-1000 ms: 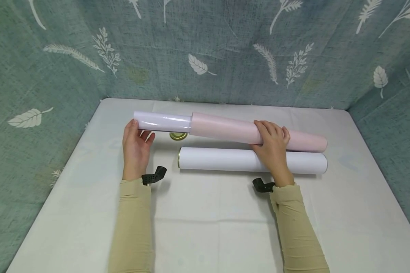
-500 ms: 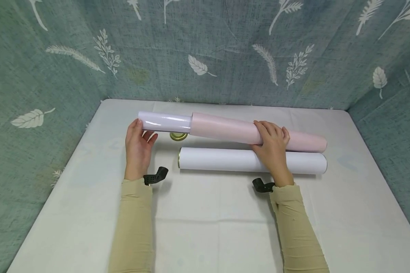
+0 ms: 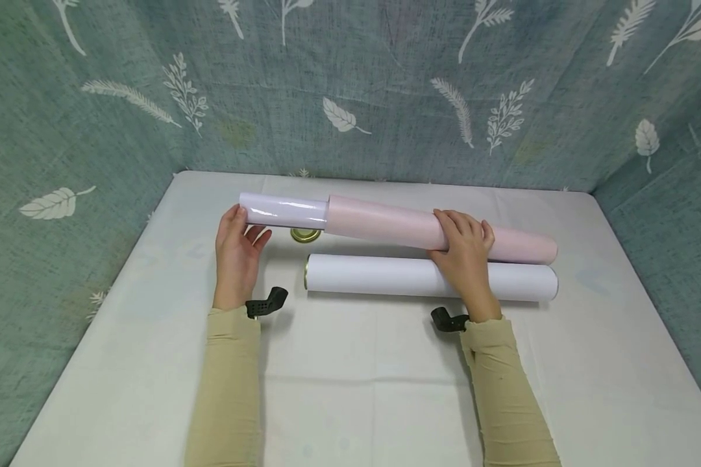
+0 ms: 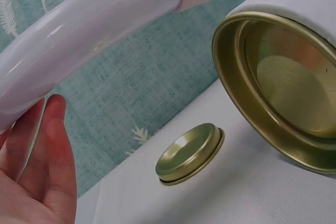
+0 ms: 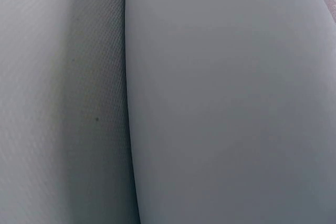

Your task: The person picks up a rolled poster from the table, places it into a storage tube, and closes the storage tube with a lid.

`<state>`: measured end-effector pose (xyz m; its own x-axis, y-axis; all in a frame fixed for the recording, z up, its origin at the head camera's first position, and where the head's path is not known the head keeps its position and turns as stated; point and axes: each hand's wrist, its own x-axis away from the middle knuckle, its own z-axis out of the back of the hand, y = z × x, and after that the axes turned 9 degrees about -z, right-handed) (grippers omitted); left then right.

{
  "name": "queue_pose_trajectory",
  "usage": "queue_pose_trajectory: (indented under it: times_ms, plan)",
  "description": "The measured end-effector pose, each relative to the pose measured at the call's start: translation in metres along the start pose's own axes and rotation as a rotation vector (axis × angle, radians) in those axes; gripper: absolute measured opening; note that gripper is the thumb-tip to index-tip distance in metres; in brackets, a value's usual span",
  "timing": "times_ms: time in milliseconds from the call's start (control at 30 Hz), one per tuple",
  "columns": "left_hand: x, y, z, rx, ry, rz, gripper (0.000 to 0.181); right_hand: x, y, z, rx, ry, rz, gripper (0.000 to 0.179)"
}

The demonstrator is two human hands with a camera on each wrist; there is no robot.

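- Holds the outer end of a glossy white roll (image 3: pixel 286 211) between thumb and fingers of the left hand (image 3: pixel 235 259).
- Grips a pink tube (image 3: pixel 380 222) from above with the right hand (image 3: pixel 464 253), near its middle, wrapping the fingers over the far side.
- Has the roll partly inside the pink tube's left opening and partly sticking out, raised above the table (image 3: pixel 350 408).
- Reaches across a white tube (image 3: pixel 380 275) with the right wrist; has this one lying on the table just in front of the pink tube.
- Shows a recessed gold end (image 4: pixel 294 87) on the white tube, facing left.
- Has a gold lid (image 3: pixel 306 235) lying on the table beneath the roll, partly covered by it in the head view.
- Wears tan sleeves (image 3: pixel 228 389) and black wrist cameras (image 3: pixel 269 302).
- Faces a green curtain (image 3: pixel 397 71) with white leaves beyond the table.
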<state>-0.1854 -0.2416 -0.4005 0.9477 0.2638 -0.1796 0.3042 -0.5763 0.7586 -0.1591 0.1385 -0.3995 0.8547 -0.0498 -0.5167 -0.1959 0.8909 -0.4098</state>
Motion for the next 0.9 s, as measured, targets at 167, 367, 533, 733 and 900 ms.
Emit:
queue_pose_trajectory:
  times_ms: [167, 367, 533, 733, 900]
  plan:
    - [0.0019, -0.0001, 0.0013, -0.013, 0.007, 0.007, 0.043, 0.0016, -0.0002, 0.0003, 0.005, -0.002, 0.006, 0.075]
    - [0.0036, 0.0002, 0.0016, 0.005, -0.001, 0.011, 0.045, 0.0038, 0.0005, -0.0005, -0.002, 0.003, 0.009, 0.076]
    - [0.0048, 0.0004, 0.0004, -0.011, 0.002, 0.001, 0.045, 0.0032, 0.0021, -0.0018, -0.014, 0.013, 0.020, 0.075]
    - [0.0036, 0.0008, 0.0006, -0.021, -0.006, 0.009, 0.044, 0.0038, 0.0021, -0.0040, -0.009, 0.016, 0.023, 0.075]
    - [0.0013, 0.0000, -0.0026, -0.014, -0.019, 0.015, 0.044, 0.0021, 0.0009, -0.0029, -0.008, 0.025, 0.023, 0.076]
